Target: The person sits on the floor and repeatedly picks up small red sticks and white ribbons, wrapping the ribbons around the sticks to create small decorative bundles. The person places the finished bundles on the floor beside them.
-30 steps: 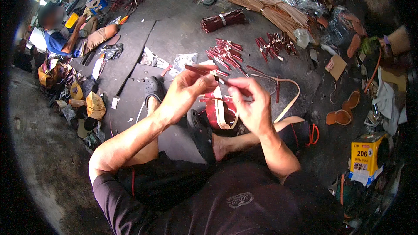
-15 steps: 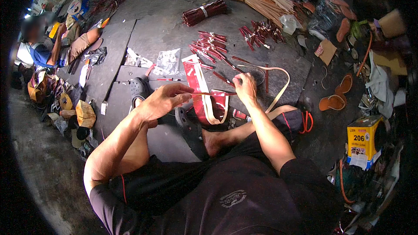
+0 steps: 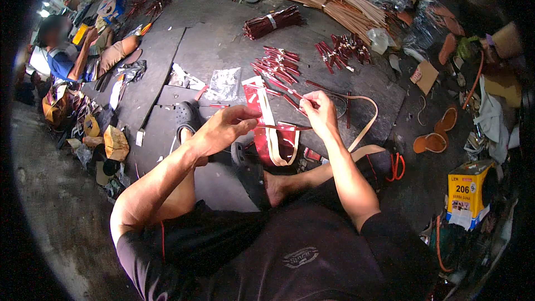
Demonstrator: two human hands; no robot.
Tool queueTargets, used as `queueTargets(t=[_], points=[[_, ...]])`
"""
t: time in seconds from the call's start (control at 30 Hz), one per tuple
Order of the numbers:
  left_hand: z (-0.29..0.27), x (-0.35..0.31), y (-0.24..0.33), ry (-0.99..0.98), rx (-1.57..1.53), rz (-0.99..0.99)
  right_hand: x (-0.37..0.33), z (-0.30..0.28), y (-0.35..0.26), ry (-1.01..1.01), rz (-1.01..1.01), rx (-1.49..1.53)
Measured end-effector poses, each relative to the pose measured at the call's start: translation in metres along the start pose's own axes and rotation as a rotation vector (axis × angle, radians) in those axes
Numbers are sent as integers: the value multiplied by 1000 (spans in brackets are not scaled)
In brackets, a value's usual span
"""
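A narrow dark red strip (image 3: pixel 281 127) stretches sideways in front of me. My left hand (image 3: pixel 220 134) pinches its left end between thumb and fingers. The strip's other end runs to below my right hand (image 3: pixel 321 114); I cannot tell whether the palm still touches it. The thumb and fingertips of my right hand are closed at a short dark red strap (image 3: pixel 292 101). Under the strip lies a glossy red sheet (image 3: pixel 258 142) with a looped cream band (image 3: pixel 271 144) on it. A heap of short red straps with pale metal bits (image 3: pixel 277 64) sits just beyond.
Beyond lie a second strap heap (image 3: pixel 343 51), a tied dark red bundle (image 3: pixel 272 22) and long tan strips (image 3: pixel 334 5). A clear plastic bag (image 3: pixel 224 83) is left of the sheet. Sandal pieces (image 3: pixel 432 142) and a yellow can (image 3: pixel 467 192) stand right. Another person (image 3: pixel 69 56) sits far left.
My right hand has moved up and away from the strip's right end, to the short strap. My left hand keeps the strip, which now sags slightly. The whole view has shifted a little.
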State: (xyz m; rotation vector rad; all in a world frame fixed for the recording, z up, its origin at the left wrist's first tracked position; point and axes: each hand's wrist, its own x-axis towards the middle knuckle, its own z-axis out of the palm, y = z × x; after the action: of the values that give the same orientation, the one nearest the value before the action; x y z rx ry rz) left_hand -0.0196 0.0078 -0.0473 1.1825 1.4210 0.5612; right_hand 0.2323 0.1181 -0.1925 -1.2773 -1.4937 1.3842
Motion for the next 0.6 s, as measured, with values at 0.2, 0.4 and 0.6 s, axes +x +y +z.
queueTargets(t=[0.2,0.4,0.6], points=[[15,2,26,205,-391,113,-60,15,-99,-185,61,402],[10,-7,44,258,-417,173,-79,14,-137,-231,-116,312],[7,-23,62,237,-225,189,-65,14,-166,-149,-747,-135]])
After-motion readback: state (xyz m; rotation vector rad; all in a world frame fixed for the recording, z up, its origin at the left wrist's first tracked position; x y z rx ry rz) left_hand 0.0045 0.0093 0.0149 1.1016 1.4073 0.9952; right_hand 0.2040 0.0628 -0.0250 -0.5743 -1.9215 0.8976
